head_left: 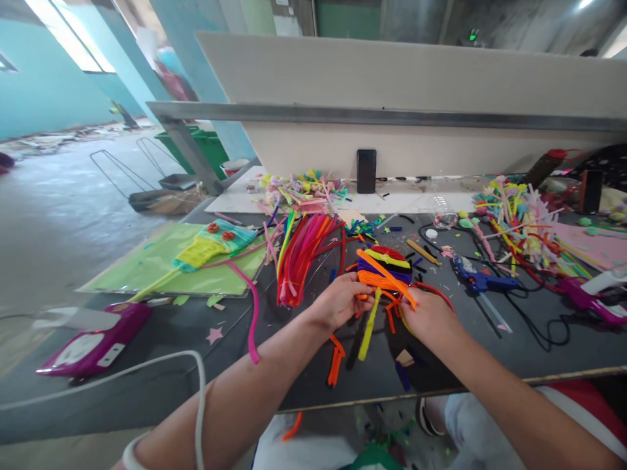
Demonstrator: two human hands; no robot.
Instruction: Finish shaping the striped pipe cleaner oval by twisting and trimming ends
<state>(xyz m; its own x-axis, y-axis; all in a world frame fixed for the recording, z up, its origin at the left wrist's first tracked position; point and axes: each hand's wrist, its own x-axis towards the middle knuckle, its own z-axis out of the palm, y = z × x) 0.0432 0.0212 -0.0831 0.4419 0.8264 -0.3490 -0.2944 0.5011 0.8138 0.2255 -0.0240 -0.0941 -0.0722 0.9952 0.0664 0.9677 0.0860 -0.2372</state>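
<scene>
Striped piece: fuzzy strips in bands, with a rounded red top, then black and yellow, black again, purple, and orange lowest. A loose orange strip crosses its face diagonally, from upper left down to lower right. A yellow strip extends from the lower edge.

Orientation: red rounded end faces away from the person, toward the phone; bands run roughly left to right, and the visible body is slightly longer that way. Full long axis cannot be told, since the hands cover part. Yellow strip points toward the person, slightly left.

Position: striped piece is held over the bench, nearer the person than the phone and slightly right of it.

Grip: the person's left hand has fingertips closed on the orange band at the piece's left edge. Right hand is closed on the lower right end of the orange strip.

Surroundings: bundle of coloured strips lies left of the phone and nearer the person; blue glue gun, right of the phone and nearer
</scene>
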